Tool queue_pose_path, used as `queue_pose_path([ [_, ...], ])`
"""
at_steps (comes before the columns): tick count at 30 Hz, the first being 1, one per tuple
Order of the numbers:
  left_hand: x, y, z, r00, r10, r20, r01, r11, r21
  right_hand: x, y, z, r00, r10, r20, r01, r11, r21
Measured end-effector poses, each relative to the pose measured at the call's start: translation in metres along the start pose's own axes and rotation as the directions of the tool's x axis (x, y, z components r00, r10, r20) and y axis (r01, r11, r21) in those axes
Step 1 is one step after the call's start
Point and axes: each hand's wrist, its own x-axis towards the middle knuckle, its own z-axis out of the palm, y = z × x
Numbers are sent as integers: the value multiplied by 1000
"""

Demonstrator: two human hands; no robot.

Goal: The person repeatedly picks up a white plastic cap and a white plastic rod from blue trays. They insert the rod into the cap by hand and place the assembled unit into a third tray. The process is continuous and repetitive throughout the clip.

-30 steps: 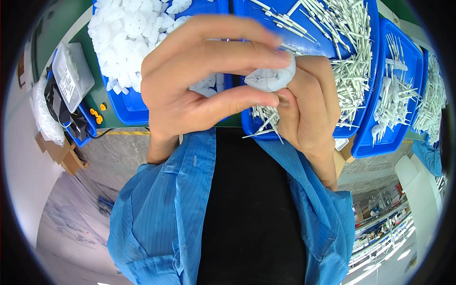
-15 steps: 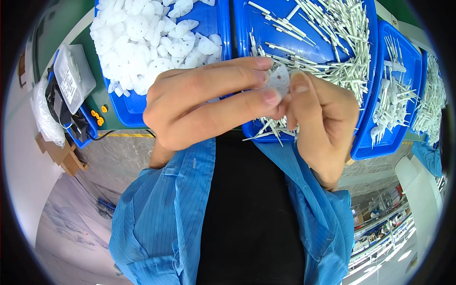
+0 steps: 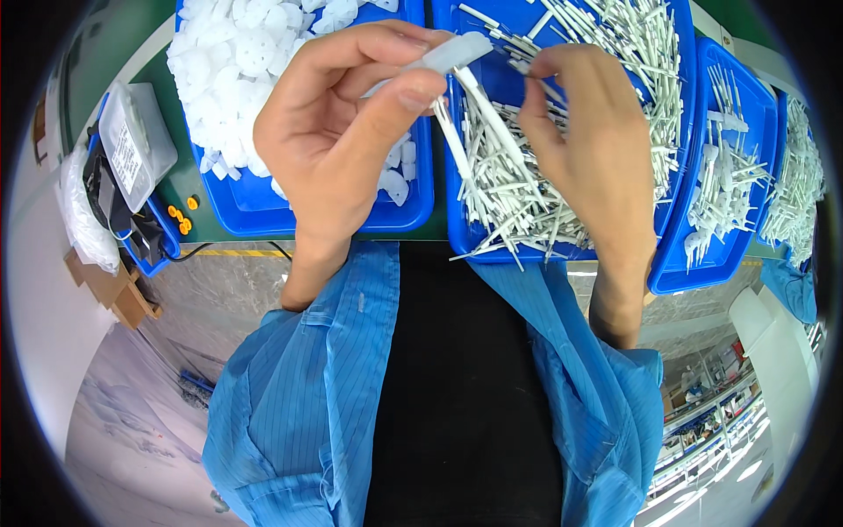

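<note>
Nearest: dark shirt (image 3: 465,395) between the flaps of a blue striped jacket (image 3: 272,395). Just beyond it, the near edge of the green table (image 3: 211,224). A green strip lies before the left blue tray (image 3: 250,211); the middle blue tray (image 3: 457,224) has its near rim level with or past the table edge, and a few rods jut over that rim. Only a narrow gap between these two trays; open air between the hands, above the middle tray.

Left hand (image 3: 338,149) raised over the trays' facing rims, wrist coming up from below, thumb on the near side, fingers bent behind. Pinch firm on a white plastic piece (image 3: 461,54), tilted up to the right; two white rods (image 3: 492,119) slant down from it over the middle tray.

Right hand (image 3: 597,140) above the rod pile (image 3: 641,79), back to the camera, fingers curled, thumb and forefinger pointing left. Cannot tell whether their tips have a rod.

Left tray: heap of white pieces (image 3: 237,79), bare blue at its near end. Farther left, yellow parts (image 3: 180,215) and a clear box (image 3: 136,145). Right: another blue tray (image 3: 680,279) close beside the middle one.
</note>
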Motion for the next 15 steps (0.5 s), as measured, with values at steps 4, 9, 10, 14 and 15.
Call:
queue_pose_path([
  [4,-3,-12,-4,994,-110,-24,106,987,-124,-10,-45,-34,886,395,243,-464,776,428],
  [9,-4,-4,1,996,-88,12,89,988,-129,-13,-61,-37,886,294,359,-452,720,527],
  [10,-3,-3,3,996,-59,66,68,988,-139,-14,-61,-31,898,310,313,-436,728,530],
  [14,-3,-2,3,996,-69,60,79,979,-190,-19,-63,-19,899,373,228,-435,712,551],
  [15,-4,-3,2,996,-67,57,76,981,-177,-19,-65,-18,898,383,217,-438,728,527],
])
